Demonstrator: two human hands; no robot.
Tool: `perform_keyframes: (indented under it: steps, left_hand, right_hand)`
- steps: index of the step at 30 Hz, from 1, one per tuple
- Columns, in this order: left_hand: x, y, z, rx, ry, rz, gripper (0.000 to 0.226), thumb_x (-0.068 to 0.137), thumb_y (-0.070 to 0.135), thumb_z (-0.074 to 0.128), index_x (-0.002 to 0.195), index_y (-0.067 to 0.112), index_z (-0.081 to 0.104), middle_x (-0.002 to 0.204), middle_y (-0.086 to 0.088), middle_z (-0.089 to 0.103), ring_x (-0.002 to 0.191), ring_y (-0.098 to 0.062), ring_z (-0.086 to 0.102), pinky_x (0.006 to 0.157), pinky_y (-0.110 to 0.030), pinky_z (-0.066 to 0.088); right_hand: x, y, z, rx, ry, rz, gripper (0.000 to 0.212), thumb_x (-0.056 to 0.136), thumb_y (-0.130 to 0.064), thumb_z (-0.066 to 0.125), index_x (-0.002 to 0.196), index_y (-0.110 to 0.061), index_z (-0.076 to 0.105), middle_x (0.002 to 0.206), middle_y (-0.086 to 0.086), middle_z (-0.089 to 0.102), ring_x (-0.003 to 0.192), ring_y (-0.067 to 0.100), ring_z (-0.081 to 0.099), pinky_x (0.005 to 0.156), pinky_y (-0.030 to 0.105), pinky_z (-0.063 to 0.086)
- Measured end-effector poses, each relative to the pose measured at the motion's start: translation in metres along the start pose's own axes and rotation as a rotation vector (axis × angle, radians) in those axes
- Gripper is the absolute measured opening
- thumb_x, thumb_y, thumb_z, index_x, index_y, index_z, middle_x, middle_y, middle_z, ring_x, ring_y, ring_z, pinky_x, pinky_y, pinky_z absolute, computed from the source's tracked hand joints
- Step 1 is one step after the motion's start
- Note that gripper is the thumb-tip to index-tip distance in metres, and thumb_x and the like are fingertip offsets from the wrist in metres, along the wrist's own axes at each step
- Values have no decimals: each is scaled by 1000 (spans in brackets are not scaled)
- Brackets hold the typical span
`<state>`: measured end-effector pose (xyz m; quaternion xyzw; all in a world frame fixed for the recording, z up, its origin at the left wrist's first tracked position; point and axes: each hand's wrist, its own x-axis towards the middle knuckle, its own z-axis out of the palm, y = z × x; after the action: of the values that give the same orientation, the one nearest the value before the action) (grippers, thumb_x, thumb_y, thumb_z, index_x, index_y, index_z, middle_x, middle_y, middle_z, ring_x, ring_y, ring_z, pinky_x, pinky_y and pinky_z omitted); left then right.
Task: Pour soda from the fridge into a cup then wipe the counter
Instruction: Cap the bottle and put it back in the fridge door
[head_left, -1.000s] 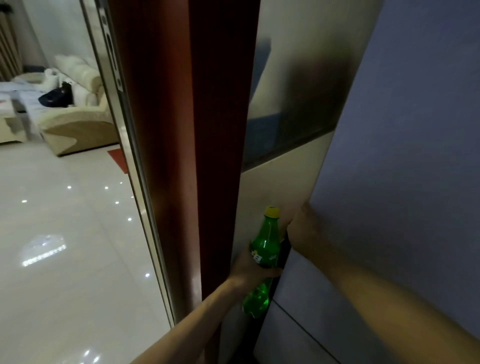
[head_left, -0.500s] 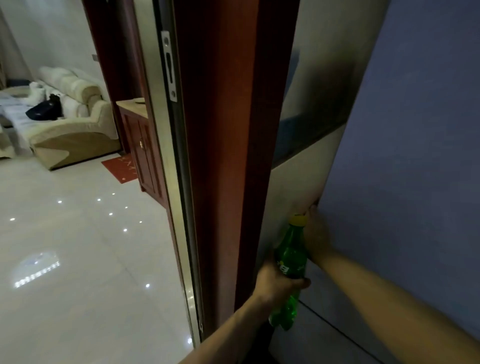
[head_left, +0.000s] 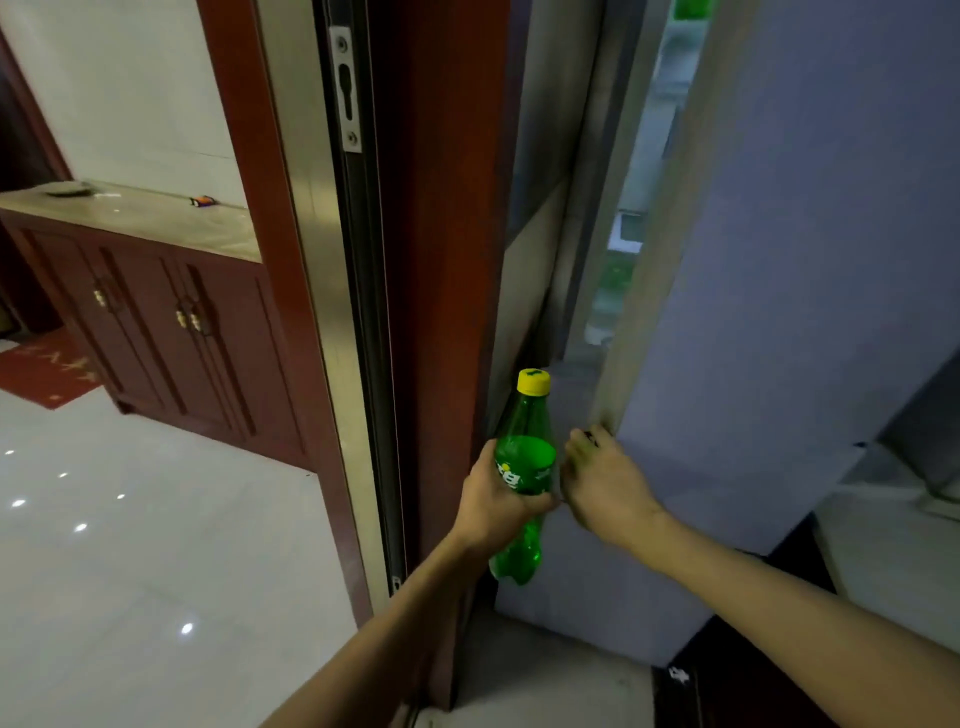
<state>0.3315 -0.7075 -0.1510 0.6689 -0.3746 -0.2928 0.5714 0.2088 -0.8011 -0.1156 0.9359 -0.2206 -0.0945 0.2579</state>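
Left hand (head_left: 493, 506) grips soda bottle (head_left: 525, 460); right hand (head_left: 605, 480) just beside, gripping fridge door (head_left: 753, 312) edge

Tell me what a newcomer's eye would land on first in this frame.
The bright green soda bottle with its yellow cap stands out first, gripped by the left hand at lower centre. Just right of it, the right hand touches the edge of the grey-blue fridge door, which stands ajar on a lit sliver of interior. A red-brown door frame runs up the middle.

I get a dim, bluish picture; small bright spots glare on the glossy floor (head_left: 130, 571). Straight lines lean at the edges, and detail looks soft.
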Motion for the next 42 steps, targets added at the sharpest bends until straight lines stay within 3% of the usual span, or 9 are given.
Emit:
perform_keyframes:
  steps: [2,12,15,18,21,25,30,34,42]
  left_hand:
    - [-4,4,4,4,-35,21,63,47,25,86,103,23,57,98,2,70,91,-17,68,83,-40,57]
    - [-27,22,53,-31,-93,35,70,50,20,94,111,14,59,100,-5,71,94,-23,69,87,-47,56]
    - [-34,34,71,-26,-104,52,68,53,18,94,110,14,58,100,-3,70,93,-20,68,87,-46,56]
    - [-44,46,89,-32,-116,48,72,46,33,90,109,17,59,98,-3,72,92,-20,70,84,-49,57]
    - [-56,56,106,-57,-135,45,73,45,35,87,110,17,58,100,-3,71,93,-21,70,84,-50,57]
    - [-71,67,125,-42,-187,77,69,52,28,88,112,16,57,102,-3,70,95,-20,69,86,-49,57]
    - [-84,79,144,-44,-215,74,62,58,19,89,110,18,56,98,-3,69,90,-20,69,83,-48,59]
    - [-89,98,158,-75,-172,107,64,63,20,89,114,18,52,100,-3,66,92,-19,68,83,-45,59]
    - [-94,151,179,-108,-255,336,67,67,29,89,122,22,51,103,7,67,95,-10,67,80,-31,58]
  right_hand:
    - [-24,-7,-7,-50,-62,26,20,57,-26,80,55,-12,67,54,9,55,67,28,51,76,42,31]
    - [-115,7,-28,8,229,241,17,79,-22,58,72,-8,66,73,11,56,80,31,51,81,45,44]
    - [-134,16,-33,49,201,311,24,81,-25,48,83,-8,65,87,13,60,90,33,54,87,45,44]
    - [-148,20,-31,102,131,384,37,80,-30,40,97,-8,65,109,17,61,101,35,55,89,45,45]
    - [-161,27,-24,154,130,479,46,76,-32,52,111,-4,64,122,19,60,104,34,58,87,43,49]
    - [-182,38,-9,220,111,510,58,70,-32,67,119,1,62,112,17,65,95,31,61,81,39,52]
    - [-218,58,0,217,211,471,35,78,-28,60,106,-9,68,100,8,67,88,27,63,76,38,52]
    - [-241,61,7,201,242,526,33,82,-28,51,104,-9,67,93,7,66,82,26,61,71,37,50]
    - [-272,70,14,227,266,603,18,77,-26,61,86,-14,71,76,3,62,69,23,60,60,34,49]
